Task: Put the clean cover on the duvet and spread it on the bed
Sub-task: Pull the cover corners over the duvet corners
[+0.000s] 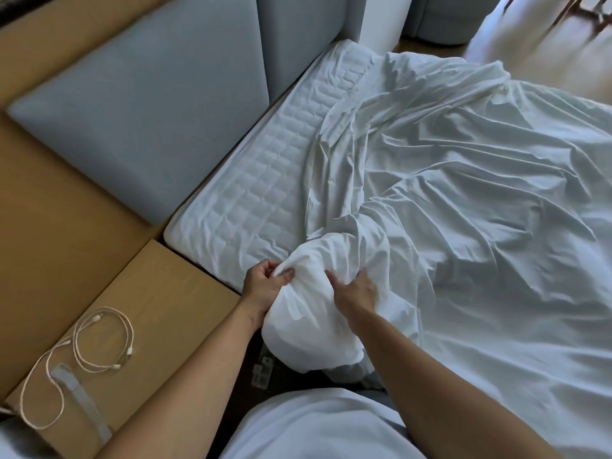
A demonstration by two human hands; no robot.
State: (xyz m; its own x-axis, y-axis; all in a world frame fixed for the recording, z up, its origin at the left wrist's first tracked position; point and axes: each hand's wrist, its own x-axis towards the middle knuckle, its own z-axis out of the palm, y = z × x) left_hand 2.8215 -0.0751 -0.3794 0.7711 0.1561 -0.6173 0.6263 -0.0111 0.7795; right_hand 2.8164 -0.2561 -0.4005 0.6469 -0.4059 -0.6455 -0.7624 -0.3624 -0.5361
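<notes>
1. The left hand [265, 286] is clenched on a bunched corner of the white duvet cover [463, 200], thumb and fingers pinching a fold at the top of the bundle.
2. The right hand [356, 289] lies on the same bundle just beside the left, fingers curled into the cloth — grasping it rather than lying flat.
3. The gathered corner hangs off the near edge of the bed [205, 233], close to the person's body; the remainder of the cover lies crumpled and creased across the mattress, reaching to the far right.
4. A strip of quilted mattress pad [265, 180] shows bare along the left side of the bed, next to the grey padded headboard [142, 120].
5. On the wooden worktop [159, 293] to the left — a coiled white cable [99, 339], well apart from the hands.
</notes>
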